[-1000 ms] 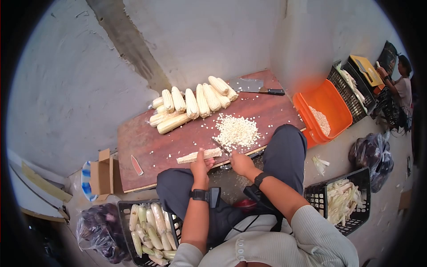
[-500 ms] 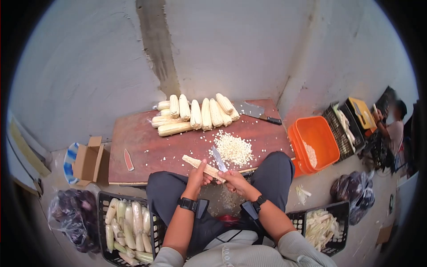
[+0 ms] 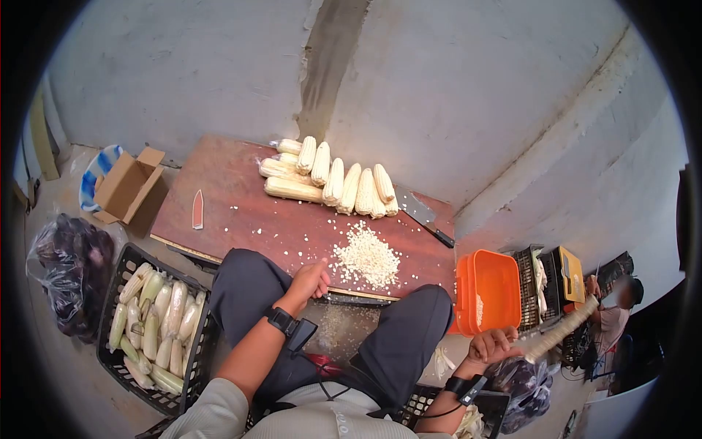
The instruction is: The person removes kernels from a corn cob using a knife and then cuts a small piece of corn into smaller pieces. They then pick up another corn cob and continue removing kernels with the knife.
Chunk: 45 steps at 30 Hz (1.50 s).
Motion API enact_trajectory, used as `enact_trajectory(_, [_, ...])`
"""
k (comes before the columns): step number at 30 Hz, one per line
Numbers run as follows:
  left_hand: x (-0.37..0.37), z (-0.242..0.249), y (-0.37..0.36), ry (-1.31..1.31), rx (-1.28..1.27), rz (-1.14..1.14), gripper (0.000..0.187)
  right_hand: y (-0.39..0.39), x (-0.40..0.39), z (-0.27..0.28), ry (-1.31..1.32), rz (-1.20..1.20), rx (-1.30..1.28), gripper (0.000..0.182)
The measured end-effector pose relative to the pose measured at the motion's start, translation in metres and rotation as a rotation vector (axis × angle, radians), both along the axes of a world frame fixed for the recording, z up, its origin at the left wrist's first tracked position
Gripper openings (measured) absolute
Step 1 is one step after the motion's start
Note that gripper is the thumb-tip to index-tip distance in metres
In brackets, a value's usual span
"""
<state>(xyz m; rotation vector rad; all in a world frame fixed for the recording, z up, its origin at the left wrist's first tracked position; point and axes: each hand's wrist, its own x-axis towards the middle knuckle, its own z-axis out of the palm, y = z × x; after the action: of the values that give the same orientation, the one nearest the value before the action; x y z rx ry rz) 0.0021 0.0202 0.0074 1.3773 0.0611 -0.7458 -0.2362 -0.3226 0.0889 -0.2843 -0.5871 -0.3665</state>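
Note:
My right hand (image 3: 491, 344) is out to my right, low beside my knee, shut on a stripped corn cob (image 3: 564, 327) that points away to the right. My left hand (image 3: 310, 279) rests with loose fingers at the near edge of the reddish wooden board (image 3: 219, 197) and holds nothing. Just right of that hand lies a pile of cut kernels (image 3: 367, 256). A row of whole pale corn cobs (image 3: 329, 179) lies along the board's far side. No knife shows in either hand.
A cleaver (image 3: 425, 217) and a small knife (image 3: 197, 208) lie on the board. An orange bin (image 3: 491, 289) stands at right with black crates (image 3: 540, 282) behind it. A crate of corn (image 3: 157, 322), a cardboard box (image 3: 124, 186) and a dark bag (image 3: 69, 271) are at left. Another person (image 3: 621, 294) sits far right.
Both hands held the cob over the board with a knife in my right hand; now my right hand has swung the stripped cob out to the right, and my left hand has let go.

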Motion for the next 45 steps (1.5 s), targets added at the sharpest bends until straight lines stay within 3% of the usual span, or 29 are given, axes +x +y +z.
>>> enact_trajectory(2, [-0.001, -0.003, -0.004, 0.014, -0.003, 0.000, 0.049, -0.001, 0.004, 0.006, -0.010, 0.013, -0.043, 0.057])
enact_trajectory(4, [0.002, -0.003, -0.004, 0.012, 0.005, -0.007, 0.048, 0.012, 0.025, -0.013, 0.193, 0.149, -0.038, 0.057])
enact_trajectory(6, [0.001, -0.002, -0.005, 0.012, 0.004, -0.010, 0.047, 0.034, 0.049, -0.026, 0.554, 0.083, -0.170, 0.054])
enact_trajectory(10, [0.000, -0.005, -0.003, -0.039, 0.029, 0.000, 0.037, 0.078, 0.112, -0.026, 0.884, 0.160, -0.146, 0.030])
enact_trajectory(15, [0.002, -0.012, -0.004, -0.052, 0.038, 0.074, 0.022, 0.124, 0.182, -0.020, 1.233, 0.069, -0.498, 0.019])
enact_trajectory(19, [0.003, -0.005, -0.005, -0.073, 0.041, 0.141, 0.022, 0.157, 0.229, -0.036, 1.321, 0.000, -0.730, 0.018])
enact_trajectory(24, [0.006, 0.004, -0.006, -0.147, -0.028, 0.158, 0.026, 0.188, 0.272, -0.042, 1.280, -0.245, -1.049, 0.023])
enact_trajectory(29, [0.012, 0.003, -0.009, -0.139, -0.164, 0.225, 0.027, 0.191, 0.333, -0.076, 0.972, -0.635, -1.421, 0.030])
enact_trajectory(32, [0.015, 0.009, -0.008, -0.142, -0.168, 0.261, 0.021, 0.202, 0.376, -0.070, 0.803, -0.868, -1.722, 0.037])
enact_trajectory(36, [0.028, 0.011, -0.007, -0.059, -0.277, 0.390, 0.015, 0.234, 0.423, -0.028, 0.827, -0.802, -2.077, 0.045])
enact_trajectory(39, [0.035, 0.022, -0.001, -0.017, -0.305, 0.483, 0.016, 0.248, 0.459, -0.036, 0.612, -1.097, -2.034, 0.049])
enact_trajectory(43, [0.042, 0.025, 0.003, 0.005, -0.347, 0.579, 0.015, 0.262, 0.494, -0.035, 0.698, -1.008, -2.279, 0.072])
enact_trajectory(45, [0.044, 0.024, 0.002, 0.004, -0.358, 0.619, 0.015, 0.265, 0.502, -0.038, 0.705, -1.033, -2.316, 0.071])
